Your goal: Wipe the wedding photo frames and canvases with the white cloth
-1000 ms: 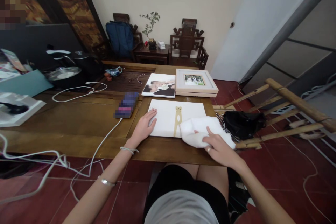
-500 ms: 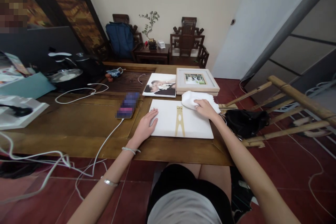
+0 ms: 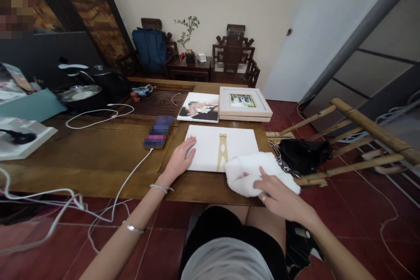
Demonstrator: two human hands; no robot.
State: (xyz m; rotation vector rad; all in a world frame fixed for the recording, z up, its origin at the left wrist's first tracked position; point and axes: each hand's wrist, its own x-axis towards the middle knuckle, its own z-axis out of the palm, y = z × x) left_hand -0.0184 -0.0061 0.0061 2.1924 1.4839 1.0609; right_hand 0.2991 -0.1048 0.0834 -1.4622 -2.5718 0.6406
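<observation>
A white rectangular board (image 3: pixel 205 148) lies flat near the table's front edge, with a yellowish, two-legged stand piece (image 3: pixel 222 145) down its middle. My left hand (image 3: pixel 182 154) rests on the board's left edge, fingers stretched out. A fluffy white cloth (image 3: pixel 243 179) is gripped by my right hand (image 3: pixel 277 194), which presses it over the board's front right corner and the table edge. The cloth hides that corner and touches the foot of the stand piece. Some of my right fingers are sunk in the cloth.
Behind the board lie a photo print (image 3: pixel 200 111) and a light wooden picture frame (image 3: pixel 244 103). To the left is a phone (image 3: pixel 159 132) on a white cable. A bamboo chair (image 3: pixel 367 124) with a black bag (image 3: pixel 303 155) stands at the right.
My right hand has brought the white cloth from the board's back right corner toward me to the front right corner. My left hand has stayed on the left edge.
</observation>
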